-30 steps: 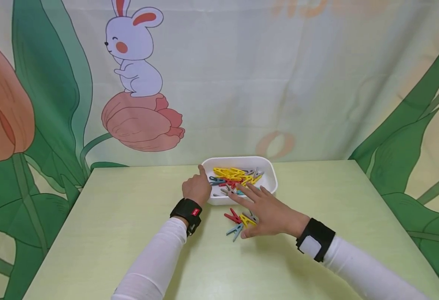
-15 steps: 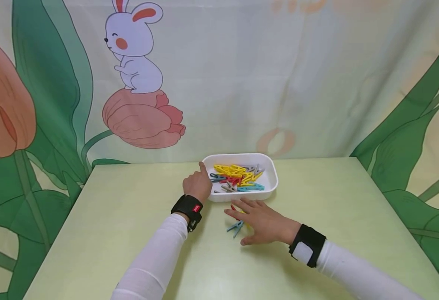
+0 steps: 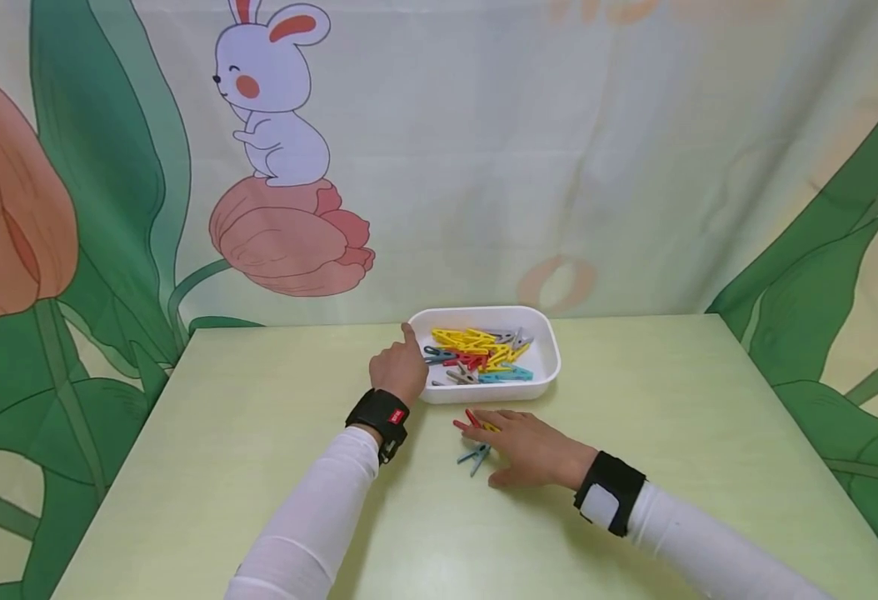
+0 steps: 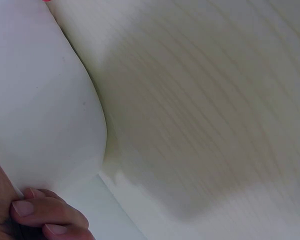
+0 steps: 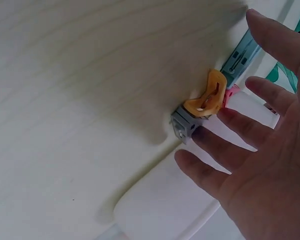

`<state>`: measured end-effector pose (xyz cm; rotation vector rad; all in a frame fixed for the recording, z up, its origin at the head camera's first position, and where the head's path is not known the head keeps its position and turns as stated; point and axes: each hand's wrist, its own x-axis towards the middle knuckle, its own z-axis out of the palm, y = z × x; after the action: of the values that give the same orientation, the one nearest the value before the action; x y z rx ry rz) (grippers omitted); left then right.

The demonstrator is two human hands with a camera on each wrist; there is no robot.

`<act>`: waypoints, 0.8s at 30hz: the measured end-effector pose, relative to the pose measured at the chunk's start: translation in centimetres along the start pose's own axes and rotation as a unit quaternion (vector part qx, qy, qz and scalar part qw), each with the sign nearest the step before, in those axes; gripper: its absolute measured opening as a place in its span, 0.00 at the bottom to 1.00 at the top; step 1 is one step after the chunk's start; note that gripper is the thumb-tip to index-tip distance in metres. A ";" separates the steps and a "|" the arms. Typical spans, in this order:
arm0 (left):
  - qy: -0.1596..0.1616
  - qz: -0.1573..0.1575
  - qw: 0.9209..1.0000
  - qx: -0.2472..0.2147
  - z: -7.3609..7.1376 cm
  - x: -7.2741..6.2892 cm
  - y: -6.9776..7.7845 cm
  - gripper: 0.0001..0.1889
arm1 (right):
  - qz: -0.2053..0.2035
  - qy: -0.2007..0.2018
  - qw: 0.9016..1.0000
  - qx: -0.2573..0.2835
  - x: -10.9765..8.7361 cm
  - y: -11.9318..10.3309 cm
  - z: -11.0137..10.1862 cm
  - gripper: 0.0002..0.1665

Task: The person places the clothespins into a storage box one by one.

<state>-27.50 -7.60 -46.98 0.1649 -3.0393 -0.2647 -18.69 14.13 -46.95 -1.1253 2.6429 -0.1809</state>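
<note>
My left hand [image 3: 399,368] holds the left end of a white plastic tray [image 3: 553,367], one finger lying along its rim. In the left wrist view its other fingers [image 4: 52,212] curl close against the tray's wall. Just in front of the tray, my right hand [image 3: 532,450] hovers low over loose clothespins, fingers spread and holding nothing. Beneath it are a red clothespin [image 3: 463,427], a blue one and a yellow one, partly covered in the head view. From the right wrist, the blue clothespin [image 5: 240,59], yellow clothespin [image 5: 210,95] and grey clothespin [image 5: 185,123] show near the fingertips.
Inside the tray lie several yellow clothespins [image 3: 469,339], with red, grey, dark and light-blue ones among them. A pale green table [image 3: 274,392] carries everything. Behind its back edge hangs a printed curtain [image 3: 439,167] with a rabbit and tulips.
My right hand has drawn back from above the tray's front edge and lowered over the loose clothespins, hiding more of them. The left hand stays at the tray's left end.
</note>
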 end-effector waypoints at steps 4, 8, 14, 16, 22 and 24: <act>0.002 0.000 1.000 -0.003 0.0 0.0 0.0 0.34 | 0.010 -0.002 1.000 -0.002 0.1 0.1 0.2 0.39; 0.001 0.000 1.000 -0.004 0.1 0.1 0.0 0.35 | 0.000 0.007 1.000 -0.019 0.3 0.1 0.4 0.34; -0.005 0.001 1.000 -0.001 0.1 0.1 0.0 0.34 | -0.013 0.023 0.999 -0.024 0.2 0.0 0.5 0.27; -0.004 0.001 1.000 -0.002 0.1 0.1 0.0 0.34 | -0.016 0.025 0.999 -0.019 0.1 0.0 0.5 0.26; -0.007 0.000 1.000 -0.004 0.0 0.1 0.0 0.34 | -0.011 0.024 1.000 -0.012 0.0 0.0 0.5 0.24; -0.009 0.000 1.000 -0.004 0.0 0.1 0.0 0.35 | -0.013 0.027 0.999 -0.012 -0.1 0.1 0.6 0.24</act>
<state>-27.62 -7.65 -46.95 0.1640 -3.0557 -0.2807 -18.57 14.28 -47.49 -1.1786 2.6855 -0.1870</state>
